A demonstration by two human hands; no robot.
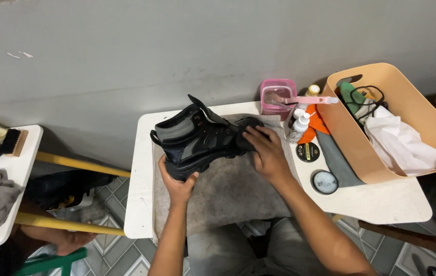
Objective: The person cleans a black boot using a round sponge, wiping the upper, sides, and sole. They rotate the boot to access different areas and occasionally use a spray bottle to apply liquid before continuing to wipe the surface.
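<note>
A black high-top boot (197, 140) lies on its side on a grey cloth (228, 191) spread over a small white table (392, 202). My left hand (178, 184) grips the boot's heel and sole from below. My right hand (265, 151) presses down on the toe end, holding what looks like a dark cloth against it. Both forearms reach up from the bottom of the view.
Right of the boot: a white bottle (299, 126), an open polish tin (325, 182) and its black lid (308, 152), a pink container (278, 97) with a pink brush, a tan basket (376, 153) of supplies. A second white table (21, 168) with brushes stands left; someone's hand (70, 240) below it.
</note>
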